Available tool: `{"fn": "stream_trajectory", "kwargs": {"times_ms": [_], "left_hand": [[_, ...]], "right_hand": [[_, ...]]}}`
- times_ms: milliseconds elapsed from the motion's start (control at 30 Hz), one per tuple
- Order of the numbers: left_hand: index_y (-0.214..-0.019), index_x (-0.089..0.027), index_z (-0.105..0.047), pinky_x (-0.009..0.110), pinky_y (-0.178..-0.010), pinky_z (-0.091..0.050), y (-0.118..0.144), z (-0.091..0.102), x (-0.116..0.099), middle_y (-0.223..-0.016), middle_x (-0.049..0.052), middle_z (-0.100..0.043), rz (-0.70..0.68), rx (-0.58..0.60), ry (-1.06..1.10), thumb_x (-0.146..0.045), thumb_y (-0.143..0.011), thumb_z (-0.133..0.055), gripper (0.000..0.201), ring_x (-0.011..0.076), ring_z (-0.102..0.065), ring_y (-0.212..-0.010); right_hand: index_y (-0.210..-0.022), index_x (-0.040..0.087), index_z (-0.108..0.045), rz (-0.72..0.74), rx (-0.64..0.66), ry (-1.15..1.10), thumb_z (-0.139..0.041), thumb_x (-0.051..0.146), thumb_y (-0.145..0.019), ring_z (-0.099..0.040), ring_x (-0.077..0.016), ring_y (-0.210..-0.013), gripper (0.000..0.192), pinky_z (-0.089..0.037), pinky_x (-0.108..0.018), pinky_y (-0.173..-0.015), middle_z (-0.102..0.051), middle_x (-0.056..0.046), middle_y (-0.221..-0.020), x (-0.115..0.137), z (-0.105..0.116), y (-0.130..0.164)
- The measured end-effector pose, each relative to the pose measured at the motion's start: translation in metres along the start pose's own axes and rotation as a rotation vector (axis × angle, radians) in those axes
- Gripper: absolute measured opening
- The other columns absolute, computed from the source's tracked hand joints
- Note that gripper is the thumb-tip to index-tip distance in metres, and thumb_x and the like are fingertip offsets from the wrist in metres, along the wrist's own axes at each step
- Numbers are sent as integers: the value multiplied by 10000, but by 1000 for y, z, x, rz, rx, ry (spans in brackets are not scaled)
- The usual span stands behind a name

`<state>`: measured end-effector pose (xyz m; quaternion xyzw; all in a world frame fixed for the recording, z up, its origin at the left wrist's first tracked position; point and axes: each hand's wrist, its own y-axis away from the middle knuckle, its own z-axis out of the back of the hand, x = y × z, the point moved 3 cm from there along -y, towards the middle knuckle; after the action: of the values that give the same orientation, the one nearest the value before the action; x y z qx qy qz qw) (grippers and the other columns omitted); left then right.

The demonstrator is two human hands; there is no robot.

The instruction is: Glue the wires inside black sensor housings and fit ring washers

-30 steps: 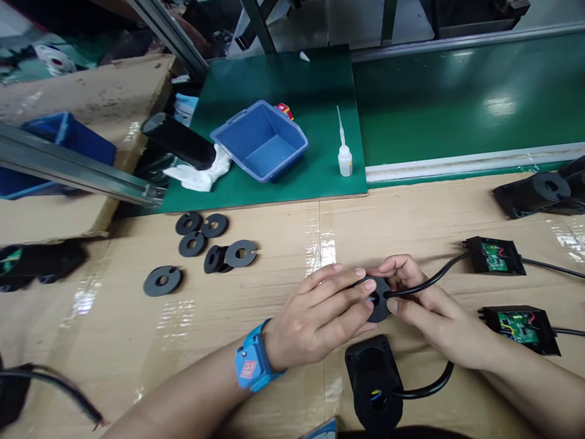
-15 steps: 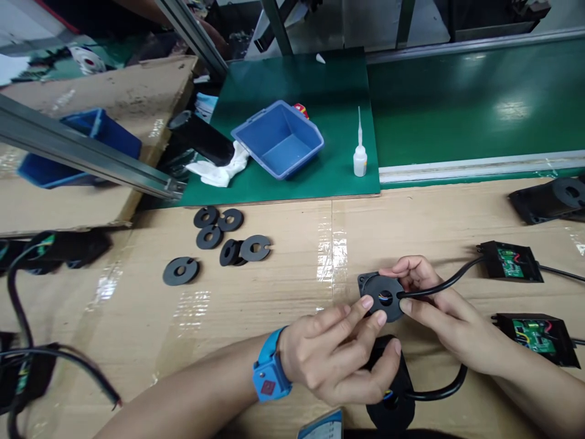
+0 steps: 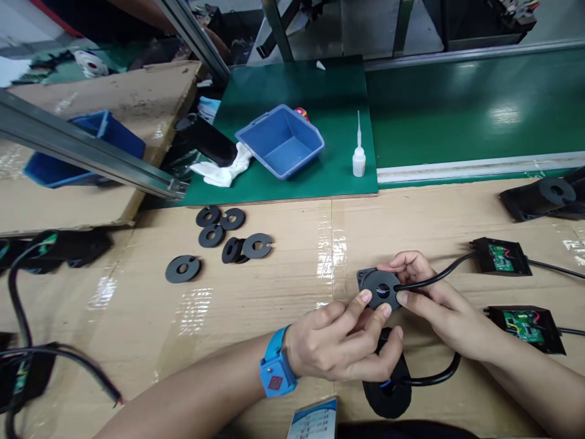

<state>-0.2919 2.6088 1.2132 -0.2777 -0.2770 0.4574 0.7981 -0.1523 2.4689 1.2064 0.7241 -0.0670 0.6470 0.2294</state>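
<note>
Right hand [image 3: 439, 302] pinches the black disc [image 3: 379, 288] and its cable [image 3: 434, 278] above the desk [image 3: 256, 305]; left hand [image 3: 347, 347] fingertips steady the rim. Best keep the cable seated in the slot.

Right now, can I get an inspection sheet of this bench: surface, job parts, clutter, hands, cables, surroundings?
Surface: taped cardboard bench; green mat behind.
Job's things: black disc with centre hole, on a housing; cord enters at its right edge.
Clutter: loose discs, glue bottle, blue bin, white cloth.
Hands: left hand fingertips on disc; right hand pinches disc and cord.
Cables: second cord to lower housing; black cables far left.
Surroundings: conveyor, open boards.
</note>
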Motion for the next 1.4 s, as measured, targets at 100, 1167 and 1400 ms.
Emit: {"fn": "stream_trajectory", "kwargs": {"times_ms": [100, 1167, 1400], "left_hand": [[-1107, -301, -740, 307, -727, -425, 1, -2, 0, -1093, -45, -791, 19, 0, 26, -203, -871, -774, 257, 225, -689, -1033], [-1364, -163, -457, 410, -1111, -545, -2, -17, 38, -1323, 141, -642, 894, 94, 1087, -188, -993, -610, 403, 228, -628, -1293], [-1156, -171, -579, 295, -906, -605, -7, 11, 19, -1025, 56, -738, 532, 53, 956, -60, -942, -533, 246, 156, -708, -949]], "right_hand": [[-1246, 312, -482, 3, 0, 3, -502, 280, -1046, -491, -231, -1291, 204, -371, -460, -1126, -547, -28, -1286, -1, -1, -1], [-1268, 346, -535, -44, -62, 15, -612, 360, -1016, -499, -281, -1361, 264, -460, -442, -1126, -595, -49, -1360, -1, 7, 3], [-1248, 323, -548, -27, -95, 10, -655, 339, -990, -542, -272, -1328, 280, -469, -436, -1108, -608, -38, -1373, -2, 6, -1]]}}
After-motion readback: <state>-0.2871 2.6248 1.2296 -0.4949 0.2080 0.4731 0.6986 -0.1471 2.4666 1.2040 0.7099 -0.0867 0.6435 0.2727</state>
